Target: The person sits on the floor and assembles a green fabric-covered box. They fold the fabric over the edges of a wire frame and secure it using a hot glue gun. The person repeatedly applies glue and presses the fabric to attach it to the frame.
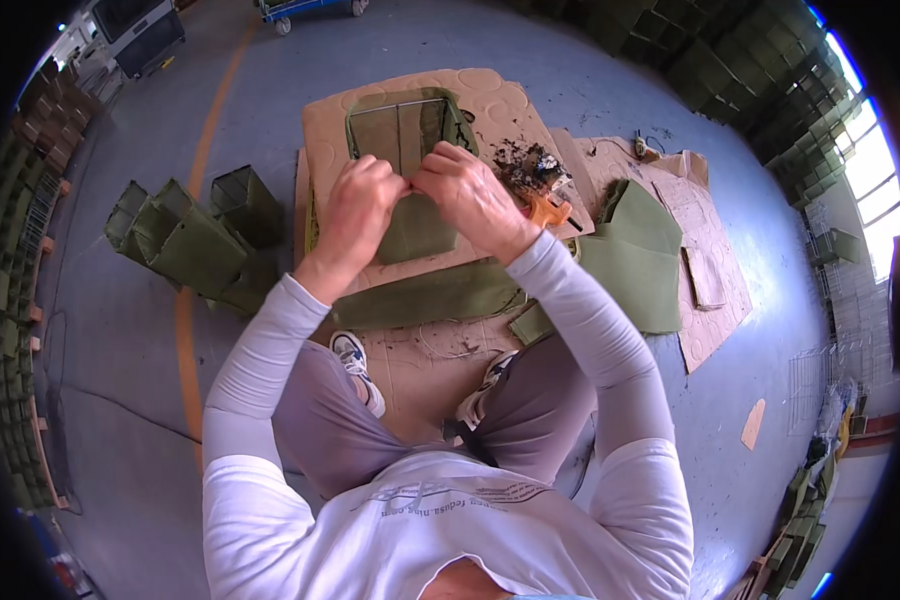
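A green fabric box (416, 235) with a thin wire frame round its opening sits on a cardboard-topped support before me. My left hand (362, 200) and my right hand (468, 192) meet at the box's near rim. Both have thumb and fingers pinched together there, apparently on the fabric edge; the fingertips cover the exact spot. Close to my right wrist lies an orange-handled tool (548, 211) with a dark tip, beside a heap of dark burnt-looking scraps (532, 166).
Several green fabric boxes (185, 235) stand on the floor at left. Green fabric sheets (634, 262) lie over cardboard (722, 310) at right. A blue cart (315, 8) is at the far end. Stacks of green boxes (705, 55) line the right side.
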`<state>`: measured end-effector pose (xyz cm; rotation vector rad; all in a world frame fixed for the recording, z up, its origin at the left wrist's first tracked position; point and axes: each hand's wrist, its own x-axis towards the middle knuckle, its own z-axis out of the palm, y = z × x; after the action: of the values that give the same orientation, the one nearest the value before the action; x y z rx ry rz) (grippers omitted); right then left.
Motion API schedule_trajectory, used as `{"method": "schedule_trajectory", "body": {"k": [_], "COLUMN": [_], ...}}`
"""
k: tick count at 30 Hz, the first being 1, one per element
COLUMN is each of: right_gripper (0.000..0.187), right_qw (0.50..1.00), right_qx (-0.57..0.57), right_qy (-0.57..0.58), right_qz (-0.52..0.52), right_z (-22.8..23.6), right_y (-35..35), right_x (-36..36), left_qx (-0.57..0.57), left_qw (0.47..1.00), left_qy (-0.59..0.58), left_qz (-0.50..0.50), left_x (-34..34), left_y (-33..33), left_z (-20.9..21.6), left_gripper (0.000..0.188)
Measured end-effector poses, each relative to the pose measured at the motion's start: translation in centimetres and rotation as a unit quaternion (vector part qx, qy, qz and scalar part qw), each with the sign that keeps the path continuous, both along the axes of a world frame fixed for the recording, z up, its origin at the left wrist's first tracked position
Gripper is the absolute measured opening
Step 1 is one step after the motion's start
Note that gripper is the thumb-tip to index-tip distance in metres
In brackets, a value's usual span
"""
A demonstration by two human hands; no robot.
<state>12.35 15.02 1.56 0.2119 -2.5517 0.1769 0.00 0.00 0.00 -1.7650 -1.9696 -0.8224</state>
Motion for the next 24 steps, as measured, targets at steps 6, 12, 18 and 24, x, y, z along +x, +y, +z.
{"method": "schedule_trajectory", "body": {"k": [6,12,18,24], "right_gripper": [0.008,0.019,0.046,0.048], "right_qw": [0.991,0.995,0.984,0.984], "right_qx": [-0.052,0.032,0.025,0.002], "right_qy": [-0.078,0.099,0.173,0.171], "right_qz": [0.096,0.0,-0.015,-0.047], "right_z": [1.2,4.0,-3.5,-4.1], "right_y": [2.4,0.4,-2.0,-2.5], "right_x": [-1.8,2.0,6.1,2.9], "left_qx": [-0.182,0.09,0.146,0.145], "left_qw": [0.971,0.982,0.975,0.976], "left_qy": [-0.146,0.162,0.162,0.161], "left_qz": [-0.047,0.023,-0.033,-0.03], "left_x": [-1.9,0.9,1.8,-0.7], "left_y": [1.7,-1.7,-7.4,-4.9], "left_z": [4.1,6.2,-2.3,-2.5], "left_gripper": [0.014,0.026,0.023,0.033]}}
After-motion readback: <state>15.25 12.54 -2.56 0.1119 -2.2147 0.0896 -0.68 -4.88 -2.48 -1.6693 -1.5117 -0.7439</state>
